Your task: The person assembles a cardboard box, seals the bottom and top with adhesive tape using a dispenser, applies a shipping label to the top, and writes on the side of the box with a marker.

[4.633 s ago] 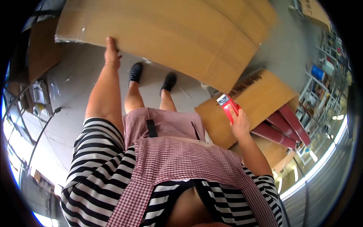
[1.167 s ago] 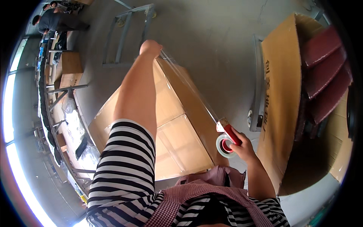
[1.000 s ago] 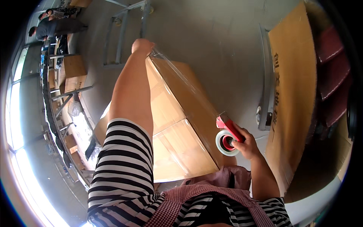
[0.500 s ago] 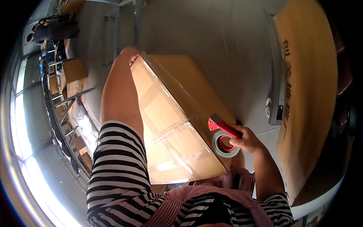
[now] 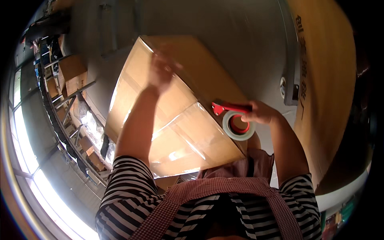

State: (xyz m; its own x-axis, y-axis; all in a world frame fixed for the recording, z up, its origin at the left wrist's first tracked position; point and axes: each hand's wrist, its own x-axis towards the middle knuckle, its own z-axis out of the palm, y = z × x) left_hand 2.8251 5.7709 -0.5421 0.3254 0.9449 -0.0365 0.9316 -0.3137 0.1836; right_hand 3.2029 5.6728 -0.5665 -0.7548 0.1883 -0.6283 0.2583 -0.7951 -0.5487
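A large brown cardboard box stands tilted before me, with strips of clear tape running along its edge and across its face. My left hand is over the box's upper edge, near the far corner; motion smears its fingers, so their grip is unclear. To the right, my right hand is closed around the red handle of a tape dispenser. A wide roll of tape with a red hub hangs below that handle, beside the box's right edge.
At the right stands a tall cardboard panel or carton with dark printing, next to a metal frame with a wheel. On the left, shelving holds cartons and clear plastic wrap. Bright windows line the far left.
My left hand has left the box's far corner and moved nearer and right along the edge. The right hand, still holding the tape dispenser, appears slightly higher in view.
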